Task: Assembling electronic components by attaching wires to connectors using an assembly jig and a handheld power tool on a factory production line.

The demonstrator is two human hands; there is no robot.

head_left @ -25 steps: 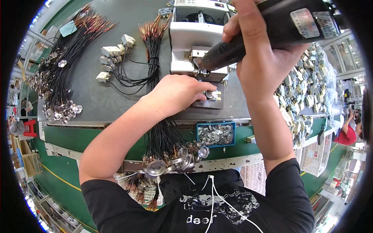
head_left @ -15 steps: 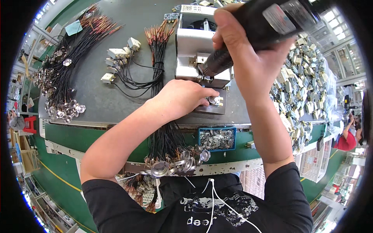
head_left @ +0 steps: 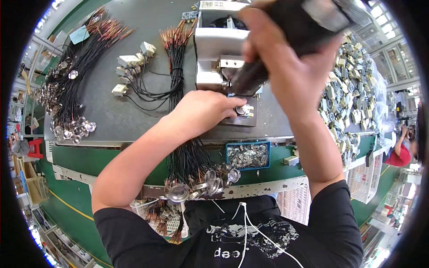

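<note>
My right hand (head_left: 290,67) is wrapped round a black power tool (head_left: 308,22), both slightly blurred. The tool's tapered nose (head_left: 247,79) points down-left to the front of a silver metal fixture (head_left: 212,49); its very tip is hard to make out. Just below, my left hand (head_left: 203,109) has its thumb and forefinger closed on a small white component with a round metal part (head_left: 242,110). That component rests on a flat metal block (head_left: 246,120) before the fixture. Beside my left wrist lies a tied bundle of black wires (head_left: 177,73), with copper-coloured ends away from me.
A second wire bundle (head_left: 82,67) with round metal caps lies at the left. Several white connectors (head_left: 129,60) on wires sit nearer. Right of my arm is a large heap of small components (head_left: 348,89). A blue tray (head_left: 247,168) of metal pieces stands at the front edge.
The whole view has shifted a little, so the bench things appear slightly further left. The tool in my right hand has tilted slightly. My left hand keeps its grip on the component.
</note>
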